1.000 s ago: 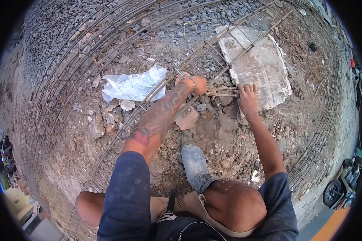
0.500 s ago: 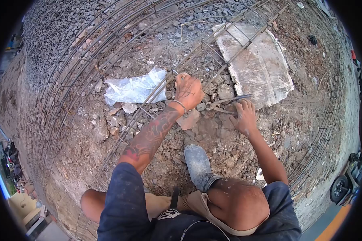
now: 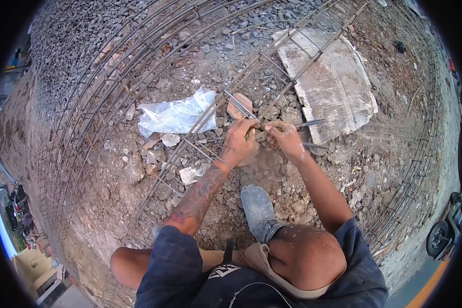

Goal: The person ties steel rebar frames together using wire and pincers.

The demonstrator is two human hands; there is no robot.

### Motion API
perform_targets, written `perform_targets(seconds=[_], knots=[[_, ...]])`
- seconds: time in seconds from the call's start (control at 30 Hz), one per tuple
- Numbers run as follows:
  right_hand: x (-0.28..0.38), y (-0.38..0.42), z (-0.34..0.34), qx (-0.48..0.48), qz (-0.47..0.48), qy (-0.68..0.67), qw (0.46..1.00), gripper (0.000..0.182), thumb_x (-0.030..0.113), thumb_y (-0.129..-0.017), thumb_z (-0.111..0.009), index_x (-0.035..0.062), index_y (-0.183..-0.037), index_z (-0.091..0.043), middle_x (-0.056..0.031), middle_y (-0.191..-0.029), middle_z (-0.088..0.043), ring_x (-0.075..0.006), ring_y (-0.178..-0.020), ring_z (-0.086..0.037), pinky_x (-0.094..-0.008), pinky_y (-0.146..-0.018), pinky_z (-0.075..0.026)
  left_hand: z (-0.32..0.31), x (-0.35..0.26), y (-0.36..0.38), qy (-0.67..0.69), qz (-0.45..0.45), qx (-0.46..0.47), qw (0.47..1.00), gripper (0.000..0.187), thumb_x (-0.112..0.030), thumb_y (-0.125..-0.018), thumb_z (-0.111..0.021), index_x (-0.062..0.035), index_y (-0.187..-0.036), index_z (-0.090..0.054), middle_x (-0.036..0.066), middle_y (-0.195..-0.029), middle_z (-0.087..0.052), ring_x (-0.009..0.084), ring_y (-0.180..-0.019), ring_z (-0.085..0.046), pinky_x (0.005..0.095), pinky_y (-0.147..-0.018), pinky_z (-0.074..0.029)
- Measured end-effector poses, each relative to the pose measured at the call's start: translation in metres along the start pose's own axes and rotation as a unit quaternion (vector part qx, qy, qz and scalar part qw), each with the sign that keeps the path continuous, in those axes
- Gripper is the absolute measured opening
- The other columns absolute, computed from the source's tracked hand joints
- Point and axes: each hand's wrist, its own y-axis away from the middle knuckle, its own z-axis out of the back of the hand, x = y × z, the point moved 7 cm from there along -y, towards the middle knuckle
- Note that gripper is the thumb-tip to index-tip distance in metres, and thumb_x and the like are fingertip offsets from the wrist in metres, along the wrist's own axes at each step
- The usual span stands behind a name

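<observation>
Steadying each other would suit the fine work of left hand (image 3: 241,143) and right hand (image 3: 287,138), fingertips pinched together, on what I cannot tell, between cage (image 3: 294,81) and pincers (image 3: 311,123) at right.

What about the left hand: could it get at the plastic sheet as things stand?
Probably yes: the plastic sheet lies near the left hand, mostly uncovered, though steel bars run between them, crossing the sheet's right end.
</observation>
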Motion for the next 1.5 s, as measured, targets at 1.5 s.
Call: perform_targets(seconds=[1.5], knots=[[0.017, 0.047, -0.022, 0.014, 0.382, 0.493, 0.781, 0.033, 0.021, -0.077, -0.071, 0.0061, -0.104, -0.058, -0.0134, -0.107, -0.057, -0.0326, -0.102, -0.054, -0.0402, -0.087, -0.045, 0.006, -0.035, 0.044, -0.24, 0.028, -0.012, 0.97, 0.023, -0.024, -0.074, -0.069, -0.0039, -0.073, -0.059, 0.014, -0.069, -0.057, 0.0306, -0.074, -0.057, 0.044, -0.069, -0.044]])
